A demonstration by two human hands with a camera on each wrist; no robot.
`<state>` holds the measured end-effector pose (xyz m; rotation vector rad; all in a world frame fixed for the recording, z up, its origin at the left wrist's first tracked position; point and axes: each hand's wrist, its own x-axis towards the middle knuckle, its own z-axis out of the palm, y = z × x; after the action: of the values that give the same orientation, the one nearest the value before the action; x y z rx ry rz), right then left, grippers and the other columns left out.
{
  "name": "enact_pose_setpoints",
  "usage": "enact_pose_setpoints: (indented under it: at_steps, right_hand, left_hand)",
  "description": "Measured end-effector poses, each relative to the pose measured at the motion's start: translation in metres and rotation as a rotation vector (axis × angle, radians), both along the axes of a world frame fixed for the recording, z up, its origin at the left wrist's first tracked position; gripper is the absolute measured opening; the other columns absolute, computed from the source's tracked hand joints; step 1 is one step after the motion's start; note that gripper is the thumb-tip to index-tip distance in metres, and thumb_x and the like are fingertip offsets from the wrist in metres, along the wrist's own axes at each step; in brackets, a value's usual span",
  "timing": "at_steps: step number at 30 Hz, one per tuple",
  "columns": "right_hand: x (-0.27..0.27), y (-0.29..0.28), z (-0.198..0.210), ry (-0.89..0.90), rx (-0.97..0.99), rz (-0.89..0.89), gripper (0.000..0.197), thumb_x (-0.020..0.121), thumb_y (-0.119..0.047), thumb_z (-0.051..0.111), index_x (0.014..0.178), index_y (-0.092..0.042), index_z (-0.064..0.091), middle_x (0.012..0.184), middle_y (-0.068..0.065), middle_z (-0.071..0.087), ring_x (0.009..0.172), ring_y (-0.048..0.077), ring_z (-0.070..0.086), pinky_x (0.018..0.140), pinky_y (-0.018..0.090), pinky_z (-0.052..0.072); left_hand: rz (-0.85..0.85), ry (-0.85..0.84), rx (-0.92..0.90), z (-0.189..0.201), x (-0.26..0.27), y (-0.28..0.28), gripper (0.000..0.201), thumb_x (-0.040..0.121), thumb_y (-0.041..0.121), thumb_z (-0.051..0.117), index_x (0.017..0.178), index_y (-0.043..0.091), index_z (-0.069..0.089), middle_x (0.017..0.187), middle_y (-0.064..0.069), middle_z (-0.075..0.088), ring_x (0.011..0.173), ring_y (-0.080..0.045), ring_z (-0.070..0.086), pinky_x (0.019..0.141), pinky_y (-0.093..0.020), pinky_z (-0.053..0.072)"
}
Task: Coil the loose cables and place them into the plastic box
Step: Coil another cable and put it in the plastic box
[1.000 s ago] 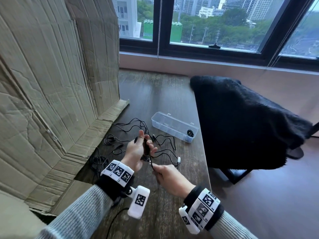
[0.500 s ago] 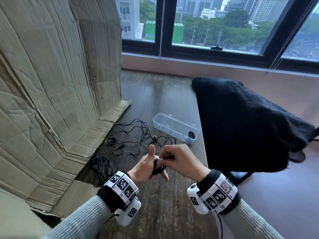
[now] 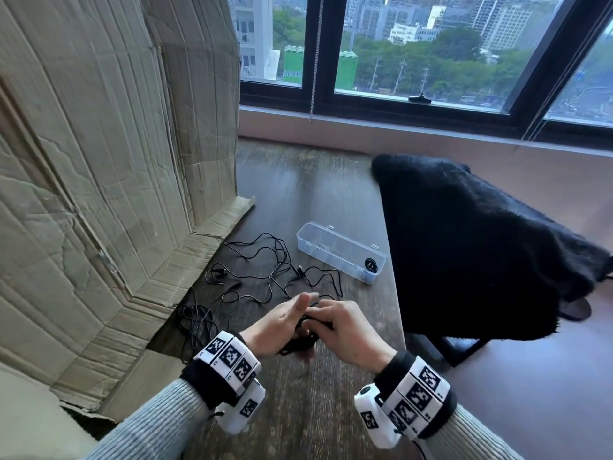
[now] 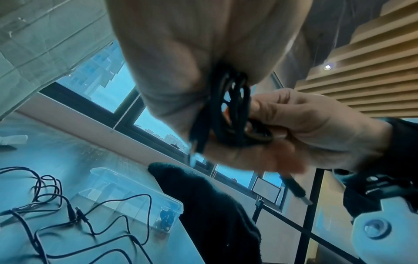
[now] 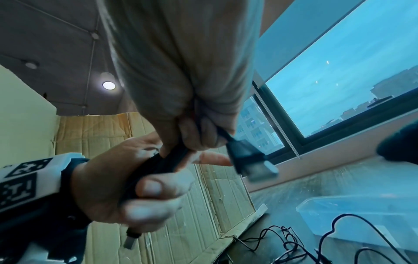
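Both hands are staying together near the plastic box: left hand and right hand are gripping the coiled black cable, its USB plug protruding.

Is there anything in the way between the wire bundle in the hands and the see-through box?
Nothing tall blocks it. Only loose cables lie flat on the table between the coiled cable, held by the left hand and right hand, and the plastic box. The box is open on top.
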<state>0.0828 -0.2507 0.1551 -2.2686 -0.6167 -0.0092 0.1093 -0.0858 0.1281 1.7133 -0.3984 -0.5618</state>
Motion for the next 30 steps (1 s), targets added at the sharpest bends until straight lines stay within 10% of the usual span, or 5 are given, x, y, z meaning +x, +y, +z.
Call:
enact_pose_setpoints:
  at_steps: [9, 15, 22, 26, 30]
  right_hand:
    - [0.010, -0.021, 0.012, -0.035, 0.086, -0.238, 0.015, 0.089, -0.016, 0.068, 0.095, -0.004, 0.075, 0.075, 0.002, 0.065, 0.065, 0.016, 0.060, 0.065, 0.024, 0.051]
    - [0.011, -0.014, 0.009, 0.008, 0.087, -0.256, 0.012, 0.089, -0.014, 0.068, 0.084, -0.005, 0.075, 0.060, -0.014, 0.052, 0.055, 0.003, 0.049, 0.057, 0.011, 0.035]
    - [0.006, -0.011, 0.005, 0.024, 0.100, -0.303, 0.013, 0.089, -0.015, 0.068, 0.085, -0.005, 0.075, 0.070, 0.006, 0.067, 0.066, 0.023, 0.059, 0.067, 0.033, 0.050]
    - [0.007, -0.012, 0.010, 0.043, 0.103, -0.285, 0.012, 0.088, -0.015, 0.069, 0.087, -0.006, 0.076, 0.072, 0.002, 0.070, 0.063, 0.014, 0.059, 0.066, 0.025, 0.049]
    - [0.010, -0.017, 0.016, 0.107, -0.080, -0.175, 0.020, 0.092, -0.025, 0.063, 0.088, -0.012, 0.077, 0.066, -0.001, 0.067, 0.051, 0.005, 0.048, 0.053, 0.013, 0.036]
  left_hand:
    - [0.065, -0.934, 0.662, -0.004, -0.015, 0.005, 0.121, 0.068, 0.081, 0.050, 0.150, 0.005, 0.005, 0.152, -0.010, 0.031, 0.133, -0.022, 0.041, 0.110, -0.039, 0.033]
    - [0.172, -0.932, 0.825, -0.002, -0.009, -0.010, 0.077, 0.072, 0.049, 0.074, 0.120, 0.017, 0.024, 0.106, -0.002, 0.066, 0.081, -0.019, 0.066, 0.085, -0.032, 0.049]
    - [0.172, -0.774, 0.826, 0.005, -0.013, -0.019, 0.105, 0.072, 0.067, 0.062, 0.145, 0.006, 0.018, 0.130, -0.009, 0.057, 0.106, -0.023, 0.062, 0.095, -0.036, 0.040]
    - [0.097, -0.962, 0.959, 0.011, -0.006, -0.013, 0.056, 0.068, 0.052, 0.076, 0.093, 0.007, 0.052, 0.073, -0.002, 0.068, 0.056, -0.019, 0.064, 0.060, -0.027, 0.046]
    - [-0.020, -0.837, 1.094, 0.017, -0.006, -0.015, 0.021, 0.098, 0.024, 0.046, 0.111, 0.007, 0.045, 0.105, -0.010, 0.065, 0.091, -0.030, 0.064, 0.078, -0.032, 0.037]
